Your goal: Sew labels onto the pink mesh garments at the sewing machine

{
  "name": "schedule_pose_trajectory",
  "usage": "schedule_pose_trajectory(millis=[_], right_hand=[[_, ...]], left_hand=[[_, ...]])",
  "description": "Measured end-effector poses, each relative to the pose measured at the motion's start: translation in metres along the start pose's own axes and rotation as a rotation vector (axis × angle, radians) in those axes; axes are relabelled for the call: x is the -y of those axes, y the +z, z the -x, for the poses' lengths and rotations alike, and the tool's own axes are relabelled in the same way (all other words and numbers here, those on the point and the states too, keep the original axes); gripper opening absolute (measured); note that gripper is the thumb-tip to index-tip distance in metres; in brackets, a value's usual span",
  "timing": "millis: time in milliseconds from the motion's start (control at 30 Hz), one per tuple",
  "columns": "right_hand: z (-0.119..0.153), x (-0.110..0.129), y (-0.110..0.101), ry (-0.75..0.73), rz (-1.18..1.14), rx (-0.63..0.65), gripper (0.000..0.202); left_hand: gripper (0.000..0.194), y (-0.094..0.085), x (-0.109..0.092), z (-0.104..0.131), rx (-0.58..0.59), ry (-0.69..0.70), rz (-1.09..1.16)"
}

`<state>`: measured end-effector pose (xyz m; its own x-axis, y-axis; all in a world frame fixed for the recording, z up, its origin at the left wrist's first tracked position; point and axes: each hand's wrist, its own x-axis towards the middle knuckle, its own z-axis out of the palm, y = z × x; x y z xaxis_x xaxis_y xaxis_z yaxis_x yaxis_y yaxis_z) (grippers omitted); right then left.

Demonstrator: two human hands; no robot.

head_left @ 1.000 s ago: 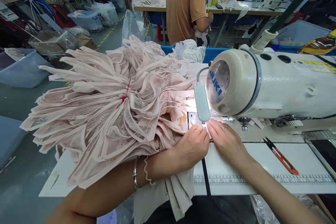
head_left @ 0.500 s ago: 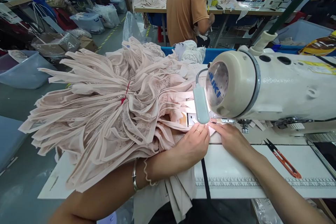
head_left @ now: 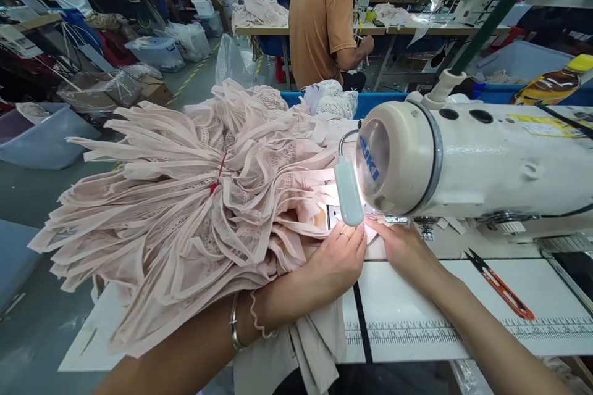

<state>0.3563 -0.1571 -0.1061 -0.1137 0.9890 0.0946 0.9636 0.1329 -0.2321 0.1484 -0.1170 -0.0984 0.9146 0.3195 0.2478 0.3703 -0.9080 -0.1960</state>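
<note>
– along the near side of the bench, what has changed?

– mostly the right hand. a second ago its fingers lay close against the left hand; now they sit farther right, reaching beneath the head of the sewing machine.

– and the grip?

– the left is narrow, pinching the pale pink cloth. the right's fingertips are partly hidden, so i can't tell whether they hold it or only touch.

– where's the cloth itself?

– just beside the lamp's lower end, showing between both hands. i'd judge it's being adjusted, not let go.

– and beyond?

– left, the tied heap of garments, much as it was; farther, a co-worker at another bench.
</note>
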Motion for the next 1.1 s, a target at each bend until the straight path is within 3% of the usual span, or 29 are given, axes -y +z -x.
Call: schedule_pose_trajectory(millis=[267, 567, 800, 933, 1100], right_hand=[[-0.004, 0.007, -0.003, -0.003, 0.023, 0.021, 0.053], [-0.002, 0.004, 0.004, -0.013, 0.085, -0.022, 0.053], [-0.007, 0.009, -0.002, 0.033, 0.099, 0.065, 0.049], [-0.008, 0.009, -0.003, 0.013, 0.111, 0.043, 0.050], [-0.005, 0.002, 0.003, -0.011, 0.186, -0.028, 0.056]], left_hand=[[0.044, -0.003, 0.002, -0.003, -0.036, -0.019, -0.018], [0.043, 0.017, 0.000, 0.001, -0.029, -0.044, -0.012], [0.047, 0.030, 0.000, 0.002, -0.042, -0.080, -0.003], [0.047, 0.028, -0.001, 0.001, -0.095, -0.083, 0.000], [0.038, 0.012, 0.007, -0.004, -0.118, -0.068, -0.026]])
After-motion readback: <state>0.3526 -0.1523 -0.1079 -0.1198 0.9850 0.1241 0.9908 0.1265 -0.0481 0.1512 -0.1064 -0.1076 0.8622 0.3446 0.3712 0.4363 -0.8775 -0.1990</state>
